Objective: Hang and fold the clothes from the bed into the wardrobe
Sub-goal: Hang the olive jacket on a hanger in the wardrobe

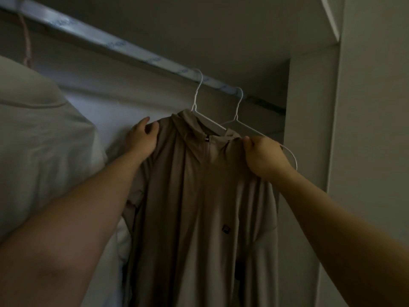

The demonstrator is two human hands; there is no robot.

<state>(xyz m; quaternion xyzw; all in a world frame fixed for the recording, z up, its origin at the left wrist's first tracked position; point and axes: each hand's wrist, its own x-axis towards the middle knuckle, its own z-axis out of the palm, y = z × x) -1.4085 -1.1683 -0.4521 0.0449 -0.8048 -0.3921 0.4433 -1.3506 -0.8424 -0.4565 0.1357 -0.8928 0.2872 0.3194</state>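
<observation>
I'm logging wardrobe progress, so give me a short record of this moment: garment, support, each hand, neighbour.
garment: tan hooded jacket, hanging front towards the camera
support: white hangers, two, hooked on the rail
left hand: grips one shoulder of the jacket
right hand: pinches fabric beside the collar
neighbour: pale garment hanging to the left

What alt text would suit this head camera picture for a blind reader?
The left hand and right hand hold a beige hooded jacket by its shoulders under a wardrobe rail where two white hangers hook. A pale garment hangs beside it.
</observation>
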